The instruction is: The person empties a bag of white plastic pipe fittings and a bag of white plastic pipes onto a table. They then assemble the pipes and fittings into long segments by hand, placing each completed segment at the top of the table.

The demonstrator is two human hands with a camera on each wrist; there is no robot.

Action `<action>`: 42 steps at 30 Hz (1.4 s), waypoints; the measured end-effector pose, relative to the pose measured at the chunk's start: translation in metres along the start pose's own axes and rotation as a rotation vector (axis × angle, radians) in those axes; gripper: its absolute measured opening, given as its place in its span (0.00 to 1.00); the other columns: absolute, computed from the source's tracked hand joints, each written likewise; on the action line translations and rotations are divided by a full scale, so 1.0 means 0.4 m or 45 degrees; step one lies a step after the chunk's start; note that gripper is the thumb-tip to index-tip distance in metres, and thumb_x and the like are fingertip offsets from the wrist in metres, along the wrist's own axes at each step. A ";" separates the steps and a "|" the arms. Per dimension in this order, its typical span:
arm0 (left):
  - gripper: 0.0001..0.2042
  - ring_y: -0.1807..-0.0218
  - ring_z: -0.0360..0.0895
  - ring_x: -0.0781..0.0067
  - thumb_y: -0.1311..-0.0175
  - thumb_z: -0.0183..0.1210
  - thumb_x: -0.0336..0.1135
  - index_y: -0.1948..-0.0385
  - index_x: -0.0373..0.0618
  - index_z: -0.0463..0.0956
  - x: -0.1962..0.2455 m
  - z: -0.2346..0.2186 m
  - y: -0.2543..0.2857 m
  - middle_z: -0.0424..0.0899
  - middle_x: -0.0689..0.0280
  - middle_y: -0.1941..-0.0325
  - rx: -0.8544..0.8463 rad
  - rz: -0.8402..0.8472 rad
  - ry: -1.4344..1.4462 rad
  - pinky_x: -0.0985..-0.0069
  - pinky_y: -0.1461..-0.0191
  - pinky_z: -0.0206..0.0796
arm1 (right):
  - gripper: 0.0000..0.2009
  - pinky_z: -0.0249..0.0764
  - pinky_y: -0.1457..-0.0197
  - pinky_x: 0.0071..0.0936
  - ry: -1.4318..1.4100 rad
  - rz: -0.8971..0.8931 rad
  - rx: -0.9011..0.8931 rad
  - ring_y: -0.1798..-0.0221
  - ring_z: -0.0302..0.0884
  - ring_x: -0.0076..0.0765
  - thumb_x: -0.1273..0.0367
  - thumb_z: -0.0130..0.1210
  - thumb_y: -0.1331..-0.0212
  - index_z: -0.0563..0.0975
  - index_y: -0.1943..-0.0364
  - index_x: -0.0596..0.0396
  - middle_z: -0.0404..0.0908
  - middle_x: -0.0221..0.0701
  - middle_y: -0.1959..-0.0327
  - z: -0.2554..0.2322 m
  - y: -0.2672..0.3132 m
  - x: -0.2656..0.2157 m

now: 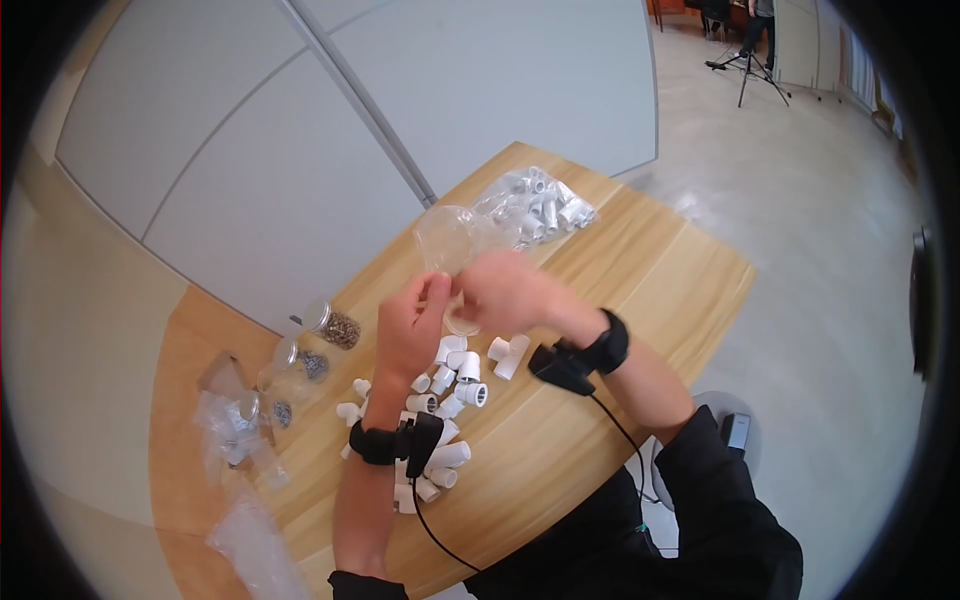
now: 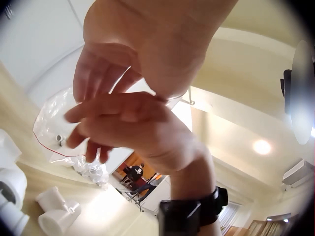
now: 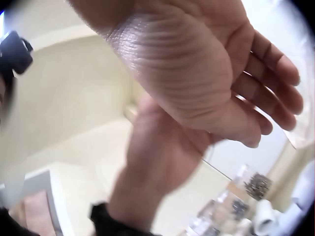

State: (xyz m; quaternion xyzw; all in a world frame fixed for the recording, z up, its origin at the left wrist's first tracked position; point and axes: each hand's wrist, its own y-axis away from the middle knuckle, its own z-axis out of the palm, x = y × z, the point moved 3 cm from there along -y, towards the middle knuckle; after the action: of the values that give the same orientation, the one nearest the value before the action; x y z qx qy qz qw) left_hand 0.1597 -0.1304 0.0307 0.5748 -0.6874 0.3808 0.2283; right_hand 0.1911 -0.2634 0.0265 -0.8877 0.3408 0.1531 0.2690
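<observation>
A clear zip bag [image 1: 447,236] with a red seal line stands up from the table beyond both hands; the same zip bag [image 2: 54,128] shows its red line in the left wrist view. My left hand [image 1: 408,325] pinches its near edge, thumb upward. Close beside it, my right hand [image 1: 505,292], blurred in the head view, holds the bag's edge with thumb and forefinger together, the other fingers loosely bent. The hands overlap in the left wrist view, hiding the pinched edge. Below them lie several white pipe fittings [image 1: 468,366], with a white tee fitting [image 1: 512,357] apart to the right.
Another clear bag of white fittings [image 1: 545,212] lies at the table's far end. Along the left edge stand a jar of brown screws [image 1: 342,331] and jars of grey hardware [image 1: 315,366]. Crumpled plastic bags [image 1: 235,425] sit near the left corner. A grey partition [image 1: 230,130] borders the table.
</observation>
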 end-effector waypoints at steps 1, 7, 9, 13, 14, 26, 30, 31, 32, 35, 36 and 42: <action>0.19 0.64 0.78 0.72 0.42 0.56 0.42 0.59 0.32 0.73 -0.011 0.004 -0.013 0.80 0.55 0.65 0.029 0.040 0.021 0.76 0.62 0.69 | 0.10 0.73 0.64 0.38 -0.064 0.050 0.136 0.66 0.77 0.47 0.68 0.49 0.52 0.79 0.67 0.55 0.79 0.40 0.73 -0.043 0.004 0.029; 0.18 0.61 0.77 0.71 0.42 0.56 0.41 0.60 0.33 0.75 -0.024 0.076 -0.056 0.80 0.54 0.63 0.072 0.144 -0.172 0.76 0.60 0.68 | 0.15 0.72 0.59 0.37 -0.168 0.457 0.997 0.64 0.77 0.46 0.69 0.49 0.50 0.75 0.58 0.56 0.79 0.41 0.67 -0.064 -0.012 0.311; 0.17 0.61 0.77 0.72 0.43 0.57 0.40 0.59 0.33 0.75 -0.023 0.108 -0.077 0.80 0.56 0.62 0.090 0.209 -0.328 0.78 0.60 0.68 | 0.16 0.71 0.56 0.39 -0.087 0.585 1.015 0.61 0.76 0.48 0.69 0.47 0.51 0.75 0.56 0.57 0.78 0.43 0.64 -0.026 -0.002 0.402; 0.11 0.69 0.76 0.76 0.47 0.58 0.35 0.68 0.36 0.78 -0.044 0.130 -0.087 0.80 0.55 0.72 0.093 0.276 -0.402 0.79 0.65 0.66 | 0.16 0.70 0.55 0.41 0.040 0.913 1.042 0.59 0.75 0.52 0.68 0.46 0.49 0.74 0.57 0.59 0.77 0.47 0.62 0.031 0.032 0.519; 0.09 0.72 0.76 0.77 0.48 0.58 0.34 0.70 0.37 0.78 -0.051 0.128 -0.084 0.80 0.56 0.75 0.138 0.242 -0.303 0.80 0.67 0.65 | 0.14 0.70 0.55 0.41 0.024 0.972 1.035 0.59 0.74 0.53 0.68 0.46 0.49 0.75 0.60 0.61 0.77 0.48 0.63 0.041 0.044 0.539; 0.10 0.71 0.76 0.80 0.40 0.53 0.34 0.72 0.36 0.78 -0.168 -0.029 0.017 0.82 0.63 0.70 -0.086 -0.292 0.168 0.81 0.64 0.69 | 0.18 0.70 0.59 0.41 -0.130 1.167 0.779 0.62 0.76 0.51 0.58 0.44 0.45 0.78 0.72 0.60 0.79 0.45 0.68 0.053 0.053 0.568; 0.11 0.71 0.76 0.80 0.41 0.54 0.35 0.73 0.35 0.77 -0.169 -0.028 0.034 0.82 0.63 0.72 0.027 -0.243 0.114 0.80 0.65 0.69 | 0.18 0.70 0.58 0.40 -0.089 1.177 0.691 0.62 0.76 0.51 0.58 0.45 0.47 0.78 0.72 0.59 0.79 0.45 0.68 0.059 0.052 0.551; 0.11 0.73 0.76 0.79 0.42 0.56 0.36 0.74 0.35 0.77 -0.155 -0.030 0.040 0.82 0.62 0.74 0.128 -0.158 -0.124 0.79 0.66 0.69 | 0.18 0.70 0.58 0.40 -0.052 1.156 0.683 0.62 0.76 0.51 0.58 0.46 0.48 0.78 0.73 0.59 0.79 0.45 0.68 0.065 0.051 0.552; 0.12 0.75 0.76 0.78 0.43 0.57 0.37 0.76 0.35 0.77 -0.138 -0.030 0.048 0.81 0.62 0.77 0.227 -0.072 -0.361 0.78 0.68 0.68 | 0.17 0.70 0.57 0.40 -0.015 1.136 0.677 0.62 0.76 0.51 0.58 0.46 0.49 0.79 0.73 0.59 0.79 0.45 0.68 0.069 0.051 0.555; 0.12 0.79 0.76 0.71 0.46 0.59 0.38 0.78 0.36 0.77 -0.083 -0.019 0.077 0.79 0.60 0.81 0.303 -0.024 -0.696 0.76 0.72 0.66 | 0.16 0.69 0.55 0.40 -0.051 1.148 0.676 0.62 0.76 0.51 0.60 0.48 0.51 0.79 0.73 0.59 0.79 0.45 0.68 0.072 0.057 0.555; 0.12 0.79 0.76 0.71 0.46 0.59 0.38 0.78 0.36 0.77 -0.069 -0.011 0.085 0.79 0.60 0.81 0.304 -0.024 -0.698 0.76 0.72 0.66 | 0.16 0.69 0.55 0.40 -0.052 1.147 0.677 0.62 0.76 0.51 0.60 0.48 0.51 0.79 0.73 0.59 0.79 0.45 0.68 0.071 0.057 0.554; 0.13 0.78 0.74 0.60 0.47 0.58 0.38 0.82 0.37 0.75 -0.035 0.104 0.114 0.78 0.60 0.81 0.075 0.345 -0.625 0.73 0.74 0.64 | 0.13 0.69 0.56 0.40 0.012 1.134 0.686 0.61 0.76 0.52 0.63 0.51 0.54 0.79 0.74 0.59 0.79 0.47 0.67 0.080 0.058 0.562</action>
State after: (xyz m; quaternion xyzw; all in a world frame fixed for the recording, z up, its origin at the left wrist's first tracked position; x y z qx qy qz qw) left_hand 0.1242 -0.1522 -0.0172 0.5590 -0.7814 0.2769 -0.0150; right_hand 0.3344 -0.3768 -0.1103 -0.5566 0.7141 0.1555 0.3952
